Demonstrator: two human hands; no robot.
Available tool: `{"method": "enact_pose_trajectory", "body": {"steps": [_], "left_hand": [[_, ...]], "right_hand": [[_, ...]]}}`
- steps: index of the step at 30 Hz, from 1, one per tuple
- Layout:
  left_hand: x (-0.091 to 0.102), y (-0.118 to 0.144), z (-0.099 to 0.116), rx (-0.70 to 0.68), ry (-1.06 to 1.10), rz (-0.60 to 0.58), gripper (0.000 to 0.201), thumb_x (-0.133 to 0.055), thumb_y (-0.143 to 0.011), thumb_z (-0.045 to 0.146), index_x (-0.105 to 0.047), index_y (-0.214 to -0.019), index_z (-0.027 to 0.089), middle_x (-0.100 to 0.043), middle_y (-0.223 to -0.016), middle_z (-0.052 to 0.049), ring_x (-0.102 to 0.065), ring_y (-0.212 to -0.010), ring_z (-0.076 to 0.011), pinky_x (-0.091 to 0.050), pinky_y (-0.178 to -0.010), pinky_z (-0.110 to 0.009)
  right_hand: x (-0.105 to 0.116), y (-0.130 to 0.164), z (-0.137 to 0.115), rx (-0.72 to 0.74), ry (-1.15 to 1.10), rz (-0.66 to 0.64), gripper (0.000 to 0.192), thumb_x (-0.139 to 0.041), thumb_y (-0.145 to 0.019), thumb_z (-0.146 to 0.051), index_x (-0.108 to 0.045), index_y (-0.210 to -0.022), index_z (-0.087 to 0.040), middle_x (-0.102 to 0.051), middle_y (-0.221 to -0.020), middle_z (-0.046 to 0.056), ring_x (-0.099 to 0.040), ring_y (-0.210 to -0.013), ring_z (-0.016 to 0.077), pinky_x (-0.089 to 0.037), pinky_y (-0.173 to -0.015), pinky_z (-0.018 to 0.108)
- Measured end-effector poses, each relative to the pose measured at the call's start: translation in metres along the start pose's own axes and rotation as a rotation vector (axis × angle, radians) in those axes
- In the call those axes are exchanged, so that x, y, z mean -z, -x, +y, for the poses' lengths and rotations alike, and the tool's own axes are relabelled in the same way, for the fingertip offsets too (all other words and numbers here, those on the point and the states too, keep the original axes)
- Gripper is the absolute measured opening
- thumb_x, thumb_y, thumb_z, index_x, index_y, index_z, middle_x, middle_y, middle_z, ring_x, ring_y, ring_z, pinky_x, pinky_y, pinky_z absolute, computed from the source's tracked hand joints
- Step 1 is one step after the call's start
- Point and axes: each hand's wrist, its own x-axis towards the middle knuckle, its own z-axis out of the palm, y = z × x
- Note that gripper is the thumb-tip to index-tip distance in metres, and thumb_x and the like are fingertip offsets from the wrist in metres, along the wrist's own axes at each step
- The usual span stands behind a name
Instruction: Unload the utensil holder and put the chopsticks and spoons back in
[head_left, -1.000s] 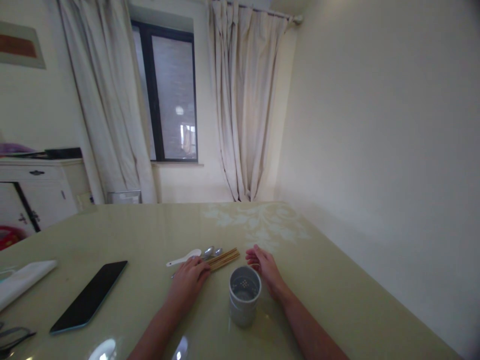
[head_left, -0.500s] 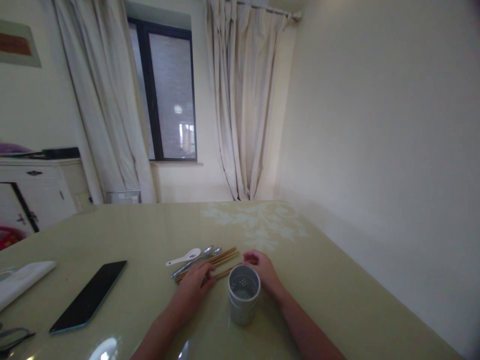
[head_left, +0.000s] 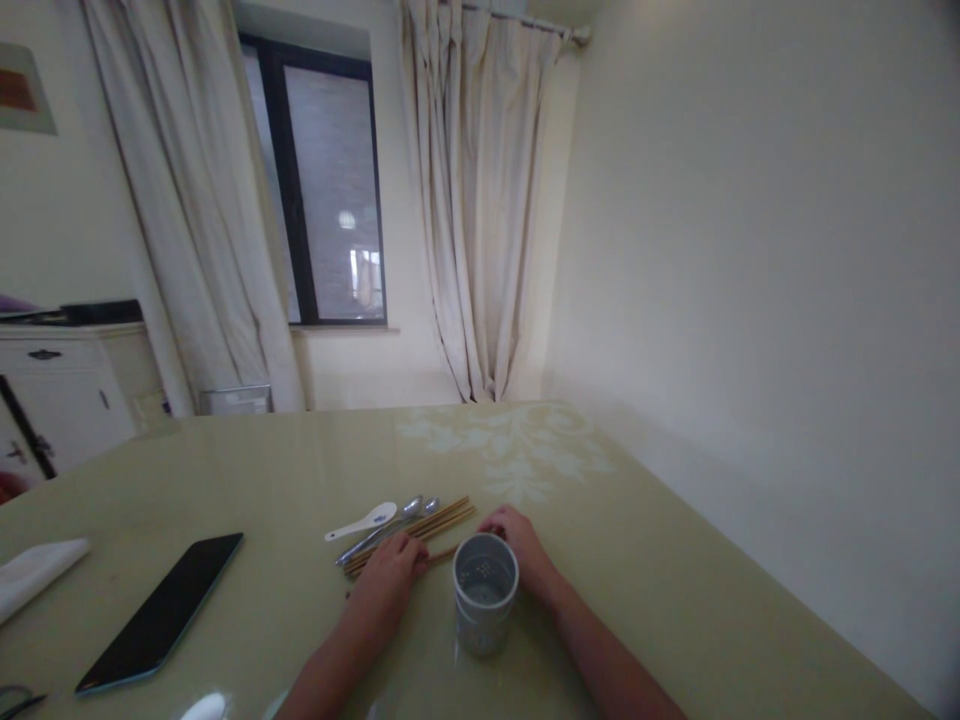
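My left hand (head_left: 390, 580) is closed on the near end of a pair of brown chopsticks (head_left: 442, 554), low over the table. At their other end my right hand (head_left: 519, 545) pinches with curled fingers, partly behind the grey cup. That cup (head_left: 486, 625) stands upright between my forearms, with small holes in its bottom and nothing inside. More chopsticks (head_left: 450, 514) lie in a loose bundle just beyond my left hand. Alongside them are a white spoon (head_left: 371, 522) with a blue mark and two metal spoons (head_left: 412, 507), their handles partly covered.
A dark phone or tablet (head_left: 165, 610) lies on the table (head_left: 675, 610) to the left. Farther left is a white flat item (head_left: 41, 575), with a dark cord-like thing (head_left: 19, 700) at the corner. The wall (head_left: 765, 300) runs along the right edge.
The view has shifted slightly to the right. My left hand's fingers have drawn closer around the chopstick ends, and my right hand has stayed at the far ends. The cup has not moved.
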Motion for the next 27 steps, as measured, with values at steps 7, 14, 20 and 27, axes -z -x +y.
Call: {"method": "enact_pose_trajectory", "body": {"steps": [7, 14, 20, 27], "left_hand": [[-0.003, -0.001, 0.005, 0.002, -0.165, 0.074, 0.025, -0.049, -0.099, 0.017, -0.073, -0.105, 0.021, -0.072, -0.119, -0.010, -0.065, -0.120, -0.0282, -0.048, -0.106, -0.042], [-0.004, -0.008, -0.014, -0.013, -0.149, 0.204, 0.026, -0.052, -0.099, 0.020, -0.077, -0.103, 0.022, -0.075, -0.114, -0.010, -0.067, -0.114, -0.0275, -0.052, -0.104, -0.041], [0.001, -0.006, -0.006, 0.017, 0.005, 0.425, 0.036, -0.039, -0.106, 0.032, -0.073, -0.118, 0.026, -0.071, -0.113, -0.007, -0.071, -0.099, -0.0227, -0.056, -0.092, -0.035], [0.006, 0.009, 0.026, -0.220, 0.158, 0.490, 0.043, -0.039, -0.108, 0.039, -0.072, -0.133, 0.029, -0.071, -0.117, -0.010, -0.070, -0.104, -0.0222, -0.057, -0.092, -0.030]], "right_hand": [[-0.001, -0.002, -0.001, 0.042, 0.014, -0.018, 0.008, -0.081, -0.074, -0.020, -0.083, -0.081, -0.019, -0.075, -0.091, 0.009, -0.067, -0.083, 0.0247, -0.050, -0.081, 0.034], [-0.001, -0.003, -0.007, 0.043, -0.128, 0.063, 0.026, -0.080, -0.076, -0.029, -0.084, -0.101, -0.022, -0.077, -0.102, 0.010, -0.067, -0.081, 0.0239, -0.054, -0.081, 0.035], [0.012, -0.007, -0.021, -0.011, -0.290, 0.178, 0.046, -0.063, -0.089, -0.061, -0.081, -0.095, -0.019, -0.077, -0.090, 0.011, -0.065, -0.077, 0.0243, -0.052, -0.071, 0.035], [0.032, 0.012, -0.070, 0.118, -0.527, 0.113, 0.038, -0.071, -0.090, -0.054, -0.083, -0.106, -0.022, -0.077, -0.091, 0.006, -0.060, -0.072, 0.0182, -0.048, -0.066, 0.030]]}}
